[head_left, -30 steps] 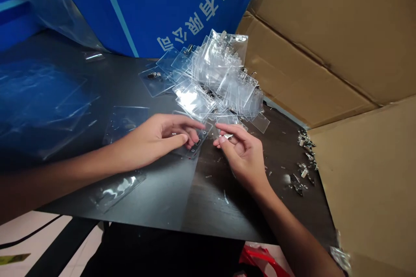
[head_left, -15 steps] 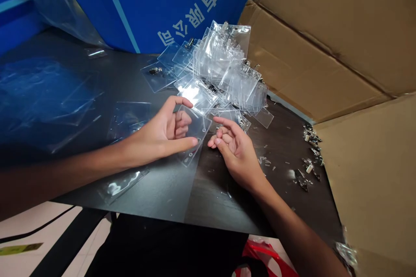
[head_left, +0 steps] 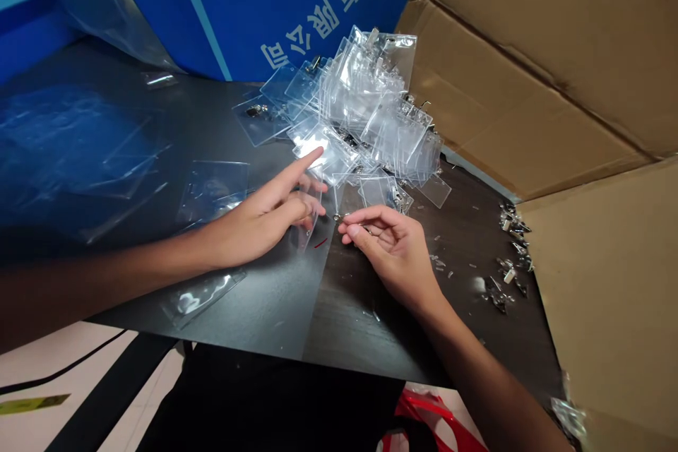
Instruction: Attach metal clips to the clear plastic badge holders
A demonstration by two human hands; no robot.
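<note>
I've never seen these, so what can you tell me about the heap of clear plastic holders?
The heap of clear plastic badge holders is a loose, overlapping pile of glossy rectangular sleeves, many with metal clips. It rests on a dark tabletop, and the left hand's forefinger seems to touch its near edge.

Two hands, the left hand (head_left: 259, 219) and the right hand (head_left: 389, 251), work near one heap of clear badge holders (head_left: 376, 109); two loose holders (head_left: 212, 191) lie left of it, and two piles of metal clips (head_left: 513, 222) lie right.
</note>
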